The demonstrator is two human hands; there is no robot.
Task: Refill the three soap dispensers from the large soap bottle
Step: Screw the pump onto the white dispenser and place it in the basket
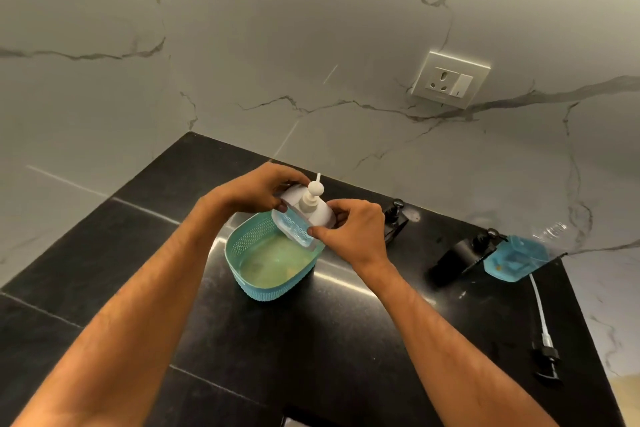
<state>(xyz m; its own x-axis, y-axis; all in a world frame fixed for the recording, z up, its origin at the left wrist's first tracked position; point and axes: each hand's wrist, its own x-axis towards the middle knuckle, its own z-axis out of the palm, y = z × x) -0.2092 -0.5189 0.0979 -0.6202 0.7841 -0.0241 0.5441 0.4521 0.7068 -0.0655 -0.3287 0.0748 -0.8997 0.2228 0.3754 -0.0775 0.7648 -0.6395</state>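
A white soap dispenser (304, 215) with a pump top and a clear body showing blue soap is held tilted over a teal basket (266, 260). My left hand (256, 189) grips its far left side. My right hand (349, 230) pinches its right side and lower corner. Two black dispensers stand to the right: one (394, 218) just behind my right hand, another (460, 256) farther right. The large clear soap bottle (516, 256) with blue soap lies on its side at the far right, and its mouth end is hard to make out.
A black pump head with a white tube (543, 333) lies loose on the black countertop (311, 340) near the right edge. The marble wall behind carries a socket (450, 80). The basket holds a pale greenish layer inside.
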